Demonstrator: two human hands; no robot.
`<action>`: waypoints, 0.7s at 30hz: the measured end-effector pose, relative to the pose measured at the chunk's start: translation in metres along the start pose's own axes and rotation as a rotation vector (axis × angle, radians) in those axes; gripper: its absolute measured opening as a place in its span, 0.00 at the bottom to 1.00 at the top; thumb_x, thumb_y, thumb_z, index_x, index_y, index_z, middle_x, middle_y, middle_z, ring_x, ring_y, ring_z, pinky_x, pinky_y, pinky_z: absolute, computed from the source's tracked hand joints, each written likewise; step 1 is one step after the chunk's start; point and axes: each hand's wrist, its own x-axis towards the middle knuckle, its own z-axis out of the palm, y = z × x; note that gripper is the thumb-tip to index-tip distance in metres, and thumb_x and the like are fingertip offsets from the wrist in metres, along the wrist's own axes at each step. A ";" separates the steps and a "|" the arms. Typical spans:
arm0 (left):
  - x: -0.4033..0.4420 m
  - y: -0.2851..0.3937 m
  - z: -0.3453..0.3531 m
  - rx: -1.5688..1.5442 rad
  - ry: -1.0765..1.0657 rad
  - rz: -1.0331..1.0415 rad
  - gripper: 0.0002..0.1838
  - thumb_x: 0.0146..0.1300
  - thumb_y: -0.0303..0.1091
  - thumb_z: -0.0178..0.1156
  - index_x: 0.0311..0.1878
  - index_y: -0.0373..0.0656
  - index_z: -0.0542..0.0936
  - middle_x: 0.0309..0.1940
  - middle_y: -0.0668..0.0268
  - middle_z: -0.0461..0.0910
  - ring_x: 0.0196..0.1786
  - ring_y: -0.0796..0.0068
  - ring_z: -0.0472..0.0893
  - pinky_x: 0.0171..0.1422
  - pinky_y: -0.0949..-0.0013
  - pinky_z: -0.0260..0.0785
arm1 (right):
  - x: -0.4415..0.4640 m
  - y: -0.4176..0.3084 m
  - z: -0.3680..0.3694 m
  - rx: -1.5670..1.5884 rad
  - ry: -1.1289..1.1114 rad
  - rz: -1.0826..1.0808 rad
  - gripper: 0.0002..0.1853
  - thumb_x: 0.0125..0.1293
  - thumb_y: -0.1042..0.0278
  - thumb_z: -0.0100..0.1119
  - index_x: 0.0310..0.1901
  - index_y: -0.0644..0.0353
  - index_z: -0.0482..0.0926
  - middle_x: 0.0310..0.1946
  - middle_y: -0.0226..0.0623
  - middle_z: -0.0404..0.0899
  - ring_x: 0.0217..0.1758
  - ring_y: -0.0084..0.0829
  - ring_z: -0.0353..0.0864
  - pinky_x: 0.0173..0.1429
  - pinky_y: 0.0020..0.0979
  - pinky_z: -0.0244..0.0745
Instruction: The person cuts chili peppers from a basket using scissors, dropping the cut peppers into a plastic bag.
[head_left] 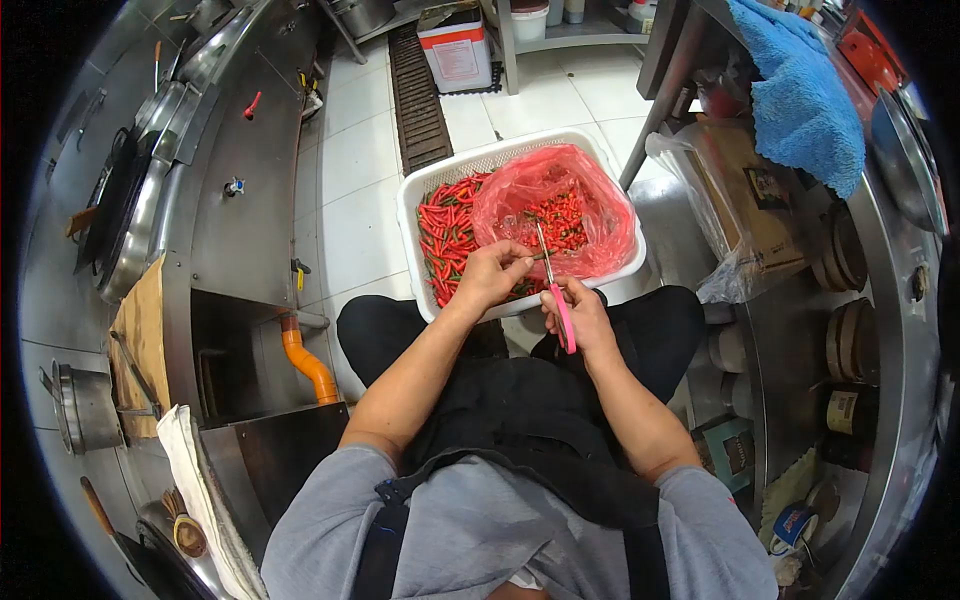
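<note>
My right hand is closed round the pink handles of a pair of scissors, whose blades point away from me over a red plastic bag. Just left of the blades, my left hand pinches a small chili pepper with a green end showing. Cut red chili pieces lie inside the open bag. The bag sits in a white plastic basket, where whole red and green chilies fill the left side and show below the bag.
The basket stands between my knees on a white tiled floor. A metal counter and an orange pipe are on the left. On the right are a steel shelf unit and a hanging blue towel. A floor drain grate runs behind.
</note>
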 end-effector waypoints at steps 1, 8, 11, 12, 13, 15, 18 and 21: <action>0.000 0.003 0.000 0.108 0.018 0.000 0.09 0.63 0.32 0.63 0.42 0.36 0.82 0.26 0.67 0.82 0.29 0.81 0.79 0.36 0.72 0.72 | 0.001 0.001 -0.001 -0.025 -0.013 0.008 0.22 0.61 0.61 0.69 0.51 0.66 0.75 0.26 0.32 0.78 0.22 0.18 0.76 0.26 0.22 0.70; 0.003 -0.008 0.002 0.358 0.163 0.156 0.09 0.61 0.33 0.63 0.40 0.37 0.83 0.27 0.58 0.83 0.30 0.70 0.83 0.38 0.67 0.74 | -0.007 -0.001 -0.011 -0.119 -0.035 0.071 0.18 0.65 0.62 0.65 0.49 0.64 0.75 0.25 0.33 0.77 0.16 0.21 0.75 0.17 0.22 0.66; 0.005 -0.013 0.004 0.294 0.232 0.187 0.10 0.62 0.33 0.63 0.41 0.37 0.83 0.26 0.58 0.83 0.30 0.70 0.83 0.38 0.67 0.74 | -0.010 0.009 -0.012 -0.111 0.012 0.062 0.17 0.65 0.63 0.64 0.51 0.64 0.75 0.27 0.33 0.78 0.17 0.21 0.76 0.18 0.21 0.68; 0.005 -0.012 0.005 0.260 0.223 0.170 0.10 0.62 0.33 0.63 0.41 0.37 0.83 0.27 0.57 0.84 0.30 0.70 0.83 0.38 0.66 0.74 | -0.010 0.012 -0.011 -0.110 0.013 0.065 0.17 0.65 0.63 0.64 0.51 0.64 0.75 0.27 0.33 0.78 0.17 0.21 0.76 0.18 0.21 0.68; 0.004 -0.011 0.007 0.227 0.214 0.153 0.10 0.61 0.33 0.63 0.42 0.37 0.83 0.27 0.57 0.84 0.30 0.70 0.83 0.39 0.66 0.74 | -0.009 0.014 -0.008 -0.106 0.006 0.005 0.17 0.65 0.64 0.63 0.51 0.64 0.75 0.27 0.33 0.78 0.18 0.21 0.76 0.19 0.21 0.68; 0.002 -0.010 0.013 0.232 0.168 0.162 0.10 0.61 0.33 0.63 0.43 0.37 0.83 0.28 0.56 0.84 0.31 0.70 0.83 0.39 0.66 0.74 | -0.008 0.016 -0.007 -0.103 0.003 -0.055 0.17 0.65 0.65 0.63 0.52 0.64 0.75 0.28 0.33 0.78 0.18 0.21 0.76 0.19 0.21 0.69; 0.001 -0.010 0.017 0.214 0.116 0.162 0.11 0.61 0.33 0.63 0.43 0.37 0.83 0.29 0.56 0.84 0.31 0.69 0.84 0.40 0.66 0.75 | -0.003 0.009 -0.008 -0.013 0.011 -0.021 0.23 0.61 0.64 0.69 0.52 0.67 0.74 0.26 0.32 0.78 0.21 0.20 0.75 0.25 0.23 0.71; 0.001 -0.007 0.016 0.245 0.115 0.152 0.11 0.61 0.33 0.63 0.44 0.38 0.83 0.30 0.55 0.84 0.32 0.68 0.84 0.40 0.66 0.75 | -0.004 0.002 -0.012 -0.036 -0.019 0.026 0.22 0.61 0.64 0.69 0.51 0.67 0.74 0.25 0.31 0.77 0.18 0.19 0.74 0.22 0.22 0.69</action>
